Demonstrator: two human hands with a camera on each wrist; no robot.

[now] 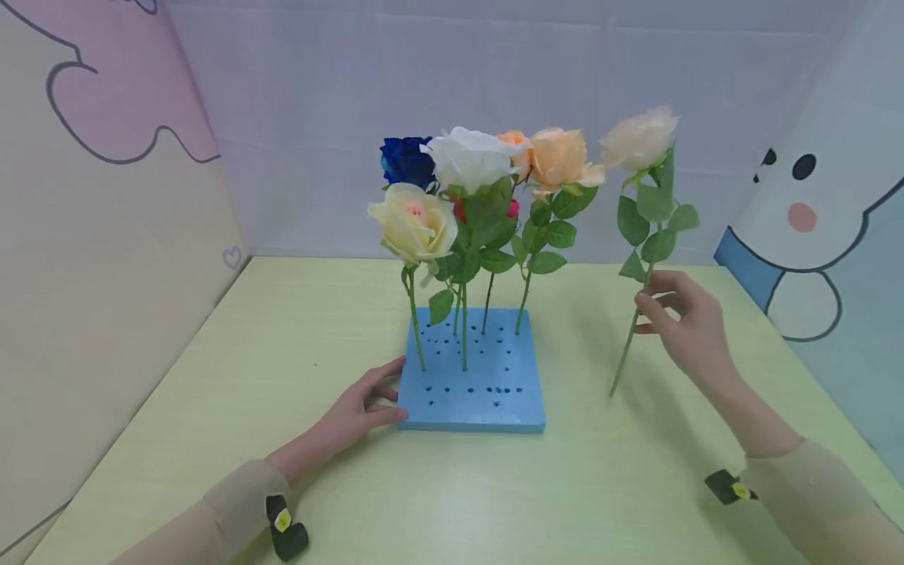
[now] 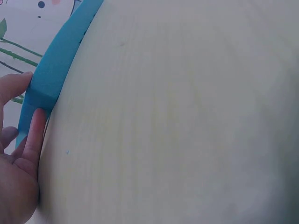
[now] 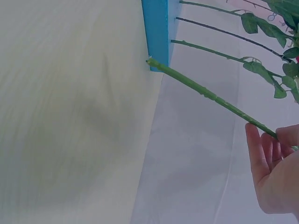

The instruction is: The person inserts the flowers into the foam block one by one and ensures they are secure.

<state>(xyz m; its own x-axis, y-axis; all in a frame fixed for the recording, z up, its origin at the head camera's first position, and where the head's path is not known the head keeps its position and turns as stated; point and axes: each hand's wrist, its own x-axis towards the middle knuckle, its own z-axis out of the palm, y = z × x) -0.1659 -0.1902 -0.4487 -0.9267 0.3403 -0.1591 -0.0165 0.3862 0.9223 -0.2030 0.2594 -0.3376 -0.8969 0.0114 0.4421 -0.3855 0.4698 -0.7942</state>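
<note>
My right hand point(image 1: 688, 333) pinches the stem of a pale cream-pink artificial rose point(image 1: 639, 140) between thumb and fingers. The rose stands to the right of a blue perforated board point(image 1: 487, 408), its bare stem end point(image 3: 173, 73) pointing down above the table. Against the board's left edge rests my left hand point(image 1: 356, 412), with fingers and thumb spread and touching its side; the left wrist view shows one fingertip point(image 2: 38, 119) on that side face. Upright in the board stand a white rose point(image 1: 469, 161), a yellow rose point(image 1: 415, 224), a dark blue rose point(image 1: 408, 161) and peach roses point(image 1: 559, 157).
The pale wooden table point(image 1: 233, 377) meets a lavender cloth backdrop point(image 1: 304, 157) behind. Cartoon-printed panels point(image 1: 840, 180) flank both sides. Red petals point(image 1: 513, 208) show partly behind the leaves. Several holes dot the board's top.
</note>
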